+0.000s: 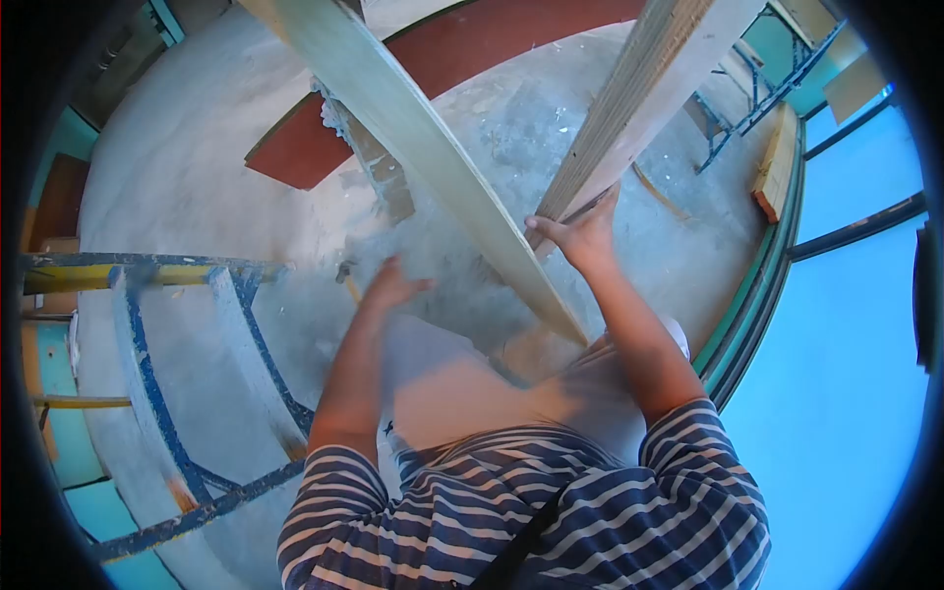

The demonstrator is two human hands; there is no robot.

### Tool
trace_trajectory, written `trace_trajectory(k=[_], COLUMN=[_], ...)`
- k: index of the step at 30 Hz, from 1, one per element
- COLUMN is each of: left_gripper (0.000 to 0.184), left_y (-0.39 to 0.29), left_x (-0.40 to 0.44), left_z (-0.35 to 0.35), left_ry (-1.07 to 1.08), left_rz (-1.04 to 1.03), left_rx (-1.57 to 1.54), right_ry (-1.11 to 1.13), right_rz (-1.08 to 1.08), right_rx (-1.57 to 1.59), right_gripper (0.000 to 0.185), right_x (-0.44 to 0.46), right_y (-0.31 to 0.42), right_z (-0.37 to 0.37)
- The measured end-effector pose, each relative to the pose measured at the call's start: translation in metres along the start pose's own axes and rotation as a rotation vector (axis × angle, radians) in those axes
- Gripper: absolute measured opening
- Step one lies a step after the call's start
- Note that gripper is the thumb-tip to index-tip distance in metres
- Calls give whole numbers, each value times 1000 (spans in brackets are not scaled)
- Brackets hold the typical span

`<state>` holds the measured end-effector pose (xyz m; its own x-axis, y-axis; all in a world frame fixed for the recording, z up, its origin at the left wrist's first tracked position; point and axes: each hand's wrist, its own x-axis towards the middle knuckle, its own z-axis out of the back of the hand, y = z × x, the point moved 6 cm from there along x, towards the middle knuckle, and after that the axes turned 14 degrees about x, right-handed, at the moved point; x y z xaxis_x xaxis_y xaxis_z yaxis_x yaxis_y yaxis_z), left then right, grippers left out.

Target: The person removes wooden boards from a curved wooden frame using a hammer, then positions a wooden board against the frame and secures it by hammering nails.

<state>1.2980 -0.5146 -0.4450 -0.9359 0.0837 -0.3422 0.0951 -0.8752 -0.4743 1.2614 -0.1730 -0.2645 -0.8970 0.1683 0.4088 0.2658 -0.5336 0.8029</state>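
My right hand (587, 236) grips the lower end of a thick wooden beam (629, 108), its thumb on the near side. The beam slants up and to the right. A long pale plank (423, 147) leans across in front of me, its low end between my legs, close to the beam's end. Left of the plank, my left hand (393, 285) is blurred by motion, with thumb and fingers apart and nothing in it. Beside that wrist shows a hammer (351, 285) with a yellow handle, partly hidden behind my forearm.
A blue-stained metal and wood frame (147, 364) stands at my left. Behind the planks lies a curved reddish-brown panel (305, 147). Window panes (836, 354) line the right side, with a wooden block (777, 167) by the sill. A blue metal trestle (747, 108) stands farther back.
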Motion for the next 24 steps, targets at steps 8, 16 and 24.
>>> trace_trajectory(k=[8, 16, 24], left_gripper=[77, 67, 71], left_y=[-128, -138, -132], left_x=[39, 51, 60], left_z=[-72, -81, -94], left_ry=[-37, -166, -116], left_rz=[-126, -171, -155], left_rx=[-835, -971, -959], right_ry=[72, 92, 73], right_rz=[-65, -30, -30], right_rx=[201, 186, 87], right_gripper=[111, 111, 120], right_x=[1, 2, -6], right_y=[5, 9, -4], right_z=[13, 24, 21])
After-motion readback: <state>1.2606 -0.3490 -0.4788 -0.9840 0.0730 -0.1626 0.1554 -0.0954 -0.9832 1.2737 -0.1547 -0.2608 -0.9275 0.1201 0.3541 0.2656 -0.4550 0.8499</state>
